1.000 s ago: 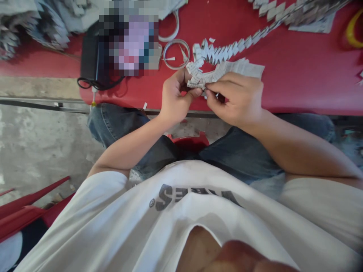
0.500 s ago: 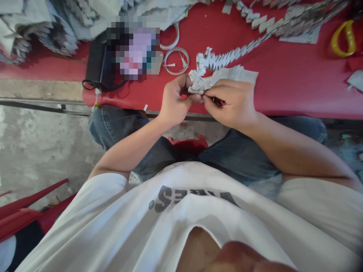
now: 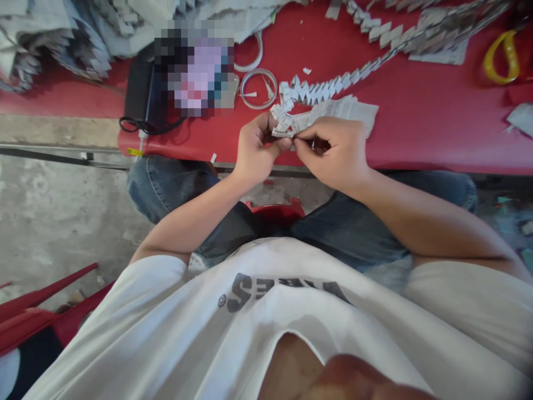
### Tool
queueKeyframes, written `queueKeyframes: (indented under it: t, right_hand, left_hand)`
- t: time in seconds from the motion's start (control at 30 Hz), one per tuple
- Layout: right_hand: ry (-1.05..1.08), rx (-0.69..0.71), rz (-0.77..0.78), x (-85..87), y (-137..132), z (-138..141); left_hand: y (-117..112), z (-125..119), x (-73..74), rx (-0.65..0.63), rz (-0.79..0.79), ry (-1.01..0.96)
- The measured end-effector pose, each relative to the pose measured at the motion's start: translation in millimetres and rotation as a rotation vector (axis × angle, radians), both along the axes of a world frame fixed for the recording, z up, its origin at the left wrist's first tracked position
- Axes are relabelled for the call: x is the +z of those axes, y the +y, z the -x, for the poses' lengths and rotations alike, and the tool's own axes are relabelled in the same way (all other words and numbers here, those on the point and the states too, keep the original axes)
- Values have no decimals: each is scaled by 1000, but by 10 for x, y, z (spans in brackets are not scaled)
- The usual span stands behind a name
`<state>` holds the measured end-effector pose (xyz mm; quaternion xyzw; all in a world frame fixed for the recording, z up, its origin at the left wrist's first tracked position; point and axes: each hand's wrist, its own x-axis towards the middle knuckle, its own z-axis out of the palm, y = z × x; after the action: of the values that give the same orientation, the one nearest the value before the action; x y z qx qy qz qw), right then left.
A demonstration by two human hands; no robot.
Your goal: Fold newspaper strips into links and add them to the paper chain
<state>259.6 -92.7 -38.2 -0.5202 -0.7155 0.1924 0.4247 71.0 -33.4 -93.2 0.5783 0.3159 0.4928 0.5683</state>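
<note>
- The left hand (image 3: 257, 147) pinches the near end of a folded-paper chain (image 3: 318, 93) between thumb and fingers, just over the front edge of the red table (image 3: 433, 122).
- The right hand (image 3: 333, 153) has its thumb and forefinger tips drawn together at the right edge of that same end, nipping it (the exact fold between them is too small to make out).
- The two thumbs are close together, nearly meeting below the paper.
- From the hands, the chain bends away across the table, then runs in zigzag folds toward the upper right, where more folded-paper strips (image 3: 378, 30) lie.
- A fan of printed paper sheets (image 3: 343, 108) spreads behind the right hand, partly covered by it.
- A tape roll (image 3: 258, 106) lies flat just beyond the left hand; a second ring (image 3: 261, 53) lies behind it.
- Farther left is a black box (image 3: 139, 89) with a cable, beside a pixelated patch.
- Heaps of folded paper (image 3: 89, 47) fill the table's far left.
- A yellow loop handle (image 3: 488, 64) lies at the far right, well apart from both hands.
- Jeans (image 3: 154, 183) show below the table edge.
</note>
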Motion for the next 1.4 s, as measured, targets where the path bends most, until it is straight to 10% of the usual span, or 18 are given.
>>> queueKeyframes:
  t: [0.4,0.87,1.4]
  right_hand:
    - [-16,77,-86,-15,8,-28]
    - [835,355,605,-206,191,60]
    - [1171,265,665,-211,24,271]
  left_hand:
    - [-59,12,136,37,43,-45]
    - [-38,-22,191,131,309,-105]
    - [-158,-59,331,3,598,-256]
